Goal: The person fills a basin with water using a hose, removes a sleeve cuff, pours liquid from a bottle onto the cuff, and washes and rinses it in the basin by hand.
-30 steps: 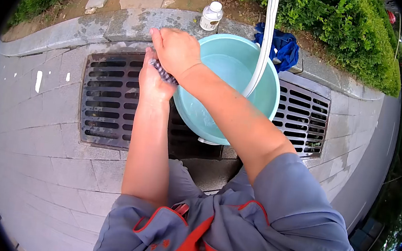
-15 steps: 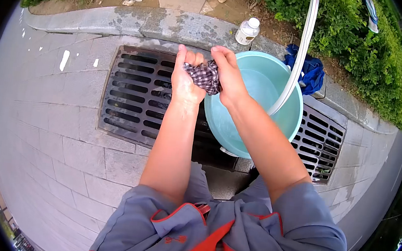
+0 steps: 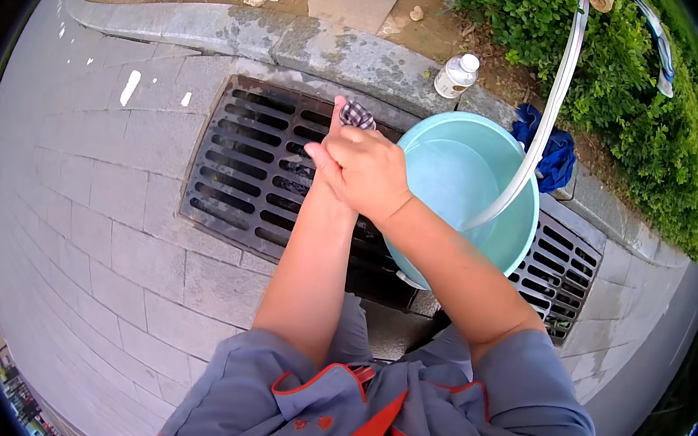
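A dark-and-white checkered cloth (image 3: 359, 115) is bunched in my left hand (image 3: 339, 109), above the left drain grate. Only part of the cloth sticks out past the knuckles. Wrapped over the left hand near its wrist is my right hand (image 3: 370, 174), with its thumb pointing left. It covers most of the left hand's fingers. Just right of both hands stands a light green bucket (image 3: 524, 235) with water in it. A pale hose (image 3: 547, 124) runs down into that water.
Metal drain grates (image 3: 232, 165) lie under and beside the bucket. On the stone curb (image 3: 339, 57) stands a white bottle (image 3: 457, 75). A blue cloth (image 3: 555, 158) lies behind the bucket, near the green hedge (image 3: 621, 101). Grey paving (image 3: 113, 220) spreads to the left.
My right hand has moved off the cloth's right side and now lies over my left hand. The cloth is mostly covered. The view has shifted a little, so the bucket sits further right.
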`<state>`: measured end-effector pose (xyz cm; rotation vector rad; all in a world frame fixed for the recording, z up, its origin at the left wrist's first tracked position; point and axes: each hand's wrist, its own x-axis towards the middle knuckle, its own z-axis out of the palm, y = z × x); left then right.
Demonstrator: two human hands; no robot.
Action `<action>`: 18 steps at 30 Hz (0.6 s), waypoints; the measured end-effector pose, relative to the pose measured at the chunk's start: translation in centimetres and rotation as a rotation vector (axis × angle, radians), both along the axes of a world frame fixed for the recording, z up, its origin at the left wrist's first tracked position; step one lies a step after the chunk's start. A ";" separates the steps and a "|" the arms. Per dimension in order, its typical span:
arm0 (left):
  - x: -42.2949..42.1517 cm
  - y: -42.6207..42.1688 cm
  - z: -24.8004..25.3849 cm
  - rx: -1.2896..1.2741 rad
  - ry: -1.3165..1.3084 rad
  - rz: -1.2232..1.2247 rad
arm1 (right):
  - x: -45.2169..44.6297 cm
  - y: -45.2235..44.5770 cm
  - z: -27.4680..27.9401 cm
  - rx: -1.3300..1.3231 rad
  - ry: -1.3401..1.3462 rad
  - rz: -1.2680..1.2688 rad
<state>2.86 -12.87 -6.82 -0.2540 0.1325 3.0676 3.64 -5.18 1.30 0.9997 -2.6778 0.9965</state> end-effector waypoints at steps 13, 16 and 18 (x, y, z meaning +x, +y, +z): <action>-0.8 1.4 3.7 -0.125 -0.370 0.075 | -3.2 -2.6 -0.2 0.030 -0.012 -0.447; -0.1 0.8 -1.2 -0.205 -0.253 0.165 | -1.5 -1.4 -0.1 -0.003 -0.012 -0.100; 1.6 1.3 1.5 -0.187 0.291 0.331 | 1.0 -2.1 -0.9 -0.161 0.228 0.054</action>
